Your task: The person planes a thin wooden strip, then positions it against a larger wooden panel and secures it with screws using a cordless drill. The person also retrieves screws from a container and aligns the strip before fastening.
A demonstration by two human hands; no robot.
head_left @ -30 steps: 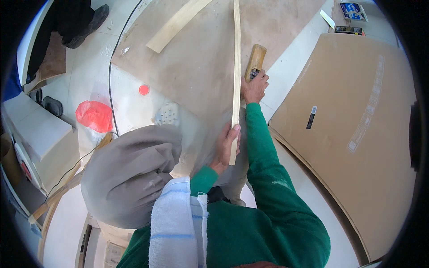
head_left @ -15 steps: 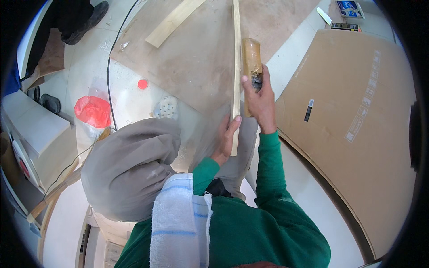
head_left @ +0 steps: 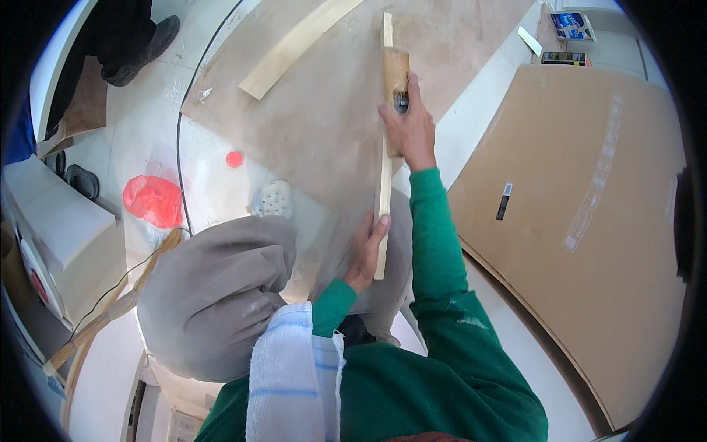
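Note:
A narrow pale wooden strip (head_left: 384,195) points away from me, its near end by my lap. My left hand (head_left: 366,250) is closed round it close to that end, thumb on top. Farther along, my right hand (head_left: 410,127) grips a wooden hand plane (head_left: 396,70), which lies over the strip's edge. The plane's dark blade opening shows beside my fingers. A second, wider wooden board (head_left: 291,53) lies on the brown sheet (head_left: 309,118) to the left of the strip.
A large flat cardboard box (head_left: 582,199) fills the right side. At left are a red plastic bag (head_left: 153,200), a red cap (head_left: 234,159), a black cable (head_left: 179,140) and a white cabinet (head_left: 62,214). Another person's shoe (head_left: 143,53) stands at the upper left.
My right hand has carried the plane from beside the strip onto it, moving left and a bit farther away. The strip and my left hand sit slightly lower in view.

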